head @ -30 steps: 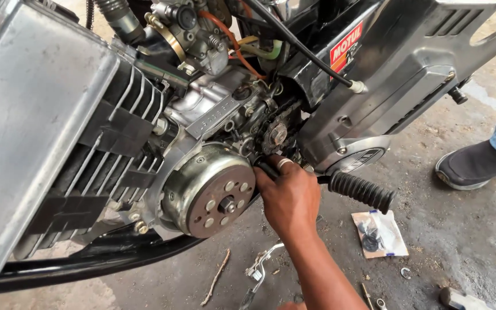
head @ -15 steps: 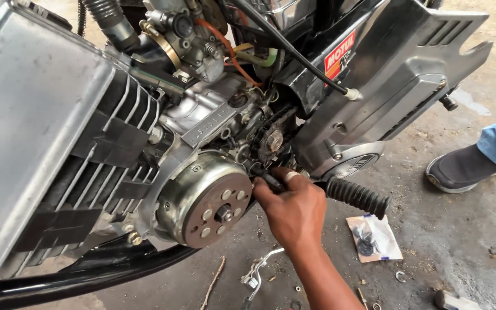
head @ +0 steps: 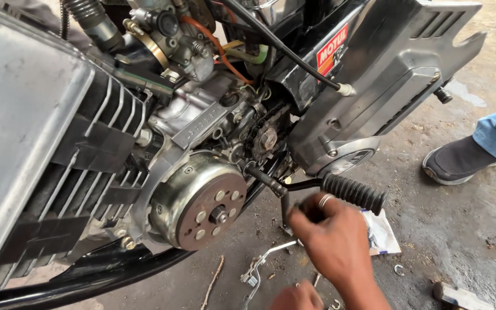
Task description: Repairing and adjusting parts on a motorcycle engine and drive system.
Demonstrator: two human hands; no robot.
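Hand (head: 331,238) below footpeg (head: 354,193), right of flywheel (head: 202,201)

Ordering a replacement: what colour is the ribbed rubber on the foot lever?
Black rubber sleeve, seen in the head view.

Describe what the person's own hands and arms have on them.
The right hand is bare, with no glove, and wears a plain silver-coloured ring on one finger. Its forearm shows no sleeve. Only a small bare part of the left hand shows at the bottom edge.

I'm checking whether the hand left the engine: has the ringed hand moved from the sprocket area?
Yes. The ringed hand has drawn back down and away from the sprocket, now below the rubber footpeg.
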